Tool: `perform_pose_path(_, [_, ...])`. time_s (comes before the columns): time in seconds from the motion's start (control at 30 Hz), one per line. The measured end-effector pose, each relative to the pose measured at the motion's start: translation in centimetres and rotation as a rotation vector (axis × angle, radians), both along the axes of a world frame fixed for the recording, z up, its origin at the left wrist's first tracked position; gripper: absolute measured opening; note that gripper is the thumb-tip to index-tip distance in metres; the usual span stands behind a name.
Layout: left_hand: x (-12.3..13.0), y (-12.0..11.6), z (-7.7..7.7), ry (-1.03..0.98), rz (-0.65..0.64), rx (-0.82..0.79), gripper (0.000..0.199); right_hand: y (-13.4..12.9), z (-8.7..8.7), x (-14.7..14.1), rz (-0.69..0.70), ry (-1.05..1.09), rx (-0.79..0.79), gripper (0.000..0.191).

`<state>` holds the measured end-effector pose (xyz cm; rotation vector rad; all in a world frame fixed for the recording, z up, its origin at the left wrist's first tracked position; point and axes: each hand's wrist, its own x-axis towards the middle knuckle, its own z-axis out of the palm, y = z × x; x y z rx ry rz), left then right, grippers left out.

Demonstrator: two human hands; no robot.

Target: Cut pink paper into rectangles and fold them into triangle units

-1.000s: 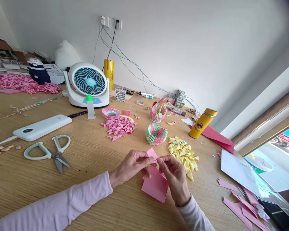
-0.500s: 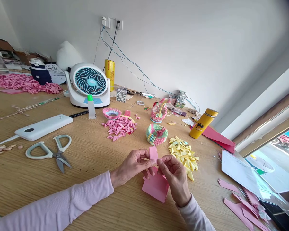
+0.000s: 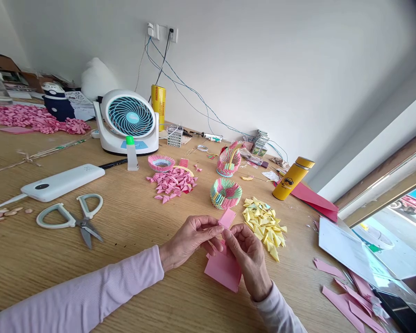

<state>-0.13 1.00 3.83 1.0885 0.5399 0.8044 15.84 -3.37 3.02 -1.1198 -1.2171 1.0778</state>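
A small pink paper piece (image 3: 227, 218) is pinched between the fingertips of my left hand (image 3: 190, 240) and my right hand (image 3: 249, 254). Below the hands, larger pink paper sheets (image 3: 223, 273) lie on the wooden table (image 3: 135, 286). A heap of folded yellow paper pieces (image 3: 265, 226) is just beyond my right hand. Folded pink pieces (image 3: 173, 182) lie in a pile farther back on the left. Behind my hands stands a round green and pink paper basket (image 3: 226, 193), and a pink one with a yellow handle (image 3: 229, 161) is behind it.
Open scissors (image 3: 85, 224) and a white power bank (image 3: 63, 182) lie at the left. A fan (image 3: 130, 118) and a small green-capped bottle (image 3: 132, 155) stand behind them. A yellow flask (image 3: 293, 179) and pink paper scraps (image 3: 346, 303) are at the right.
The small pink paper has tilted to the right between my fingertips. My right hand has shifted slightly left; my left hand is almost unmoved.
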Motion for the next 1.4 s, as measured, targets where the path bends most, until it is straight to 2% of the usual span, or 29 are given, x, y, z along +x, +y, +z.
perform_pose_path(0.2, [-0.1, 0.0, 0.3, 0.09, -0.082, 0.167, 0.031, 0.3, 0.5, 0.8, -0.029, 0.031, 0.079, 0.023])
perform_pose_path(0.3, [-0.1, 0.0, 0.1, 0.133, -0.075, 0.213, 0.033, 0.5, 0.3, 0.9, -0.026, 0.074, 0.077, 0.017])
perform_pose_path(0.4, [0.0, 0.1, 0.0, 0.14, -0.041, 0.214, 0.033, 0.5, -0.1, 1.0, -0.005, 0.072, 0.105, 0.014])
perform_pose_path(0.53, [-0.1, 0.1, 0.0, 0.136, -0.006, 0.185, 0.034, 0.4, -0.4, 1.4, 0.044, -0.002, 0.217, 0.005])
perform_pose_path(0.73, [-0.3, 0.1, 0.4, 0.145, 0.005, 0.182, 0.033, 0.6, 0.0, 2.0, 0.113, -0.109, 0.277, 0.008])
perform_pose_path(0.97, [-0.6, 0.4, 1.1, 0.182, -0.074, 0.199, 0.034, 0.7, 0.2, 2.1, 0.196, -0.082, 0.24, 0.009])
perform_pose_path(1.07, [-0.6, 0.5, 1.1, 0.195, -0.064, 0.213, 0.035, 0.5, 0.2, 2.0, 0.227, -0.062, 0.18, 0.011])
perform_pose_path(1.2, [-0.6, 0.6, 1.1, 0.225, -0.015, 0.251, 0.034, 0.2, 0.1, 1.8, 0.197, -0.09, 0.171, 0.012])
perform_pose_path(1.3, [-0.6, 0.4, 1.4, 0.216, -0.033, 0.258, 0.032, 0.1, 0.0, 1.8, 0.163, -0.081, 0.198, 0.011])
perform_pose_path(1.4, [-0.7, 0.2, 1.7, 0.19, -0.062, 0.231, 0.032, 0.1, 0.0, 1.6, 0.161, -0.015, 0.159, 0.01])
